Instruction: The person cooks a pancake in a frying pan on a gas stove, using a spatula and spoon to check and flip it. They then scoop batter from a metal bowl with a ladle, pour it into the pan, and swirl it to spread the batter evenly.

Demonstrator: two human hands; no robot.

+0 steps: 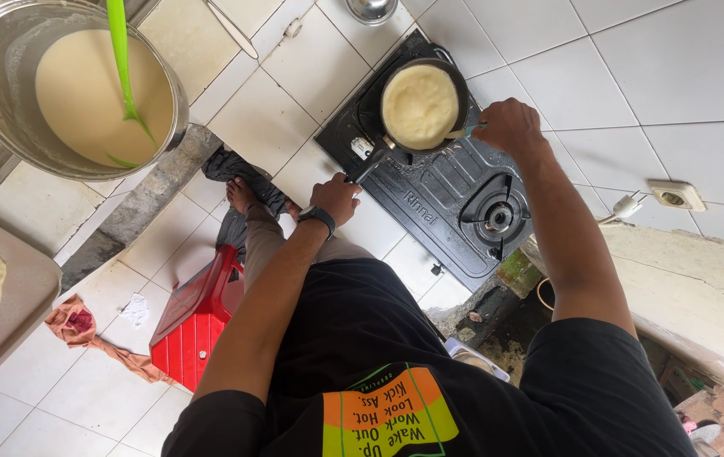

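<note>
Orange-and-green printed panel (390, 419) on black shirt; pale lettered mark (420, 207) on black stove top.

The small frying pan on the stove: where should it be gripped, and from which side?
Grip the frying pan by its long handle, which sticks out from the rim towards the person, clear of the batter-filled bowl and burner. Come from the near, left side; the left hand already sits at the handle's end. The right hand works a tool at the opposite rim.
</note>
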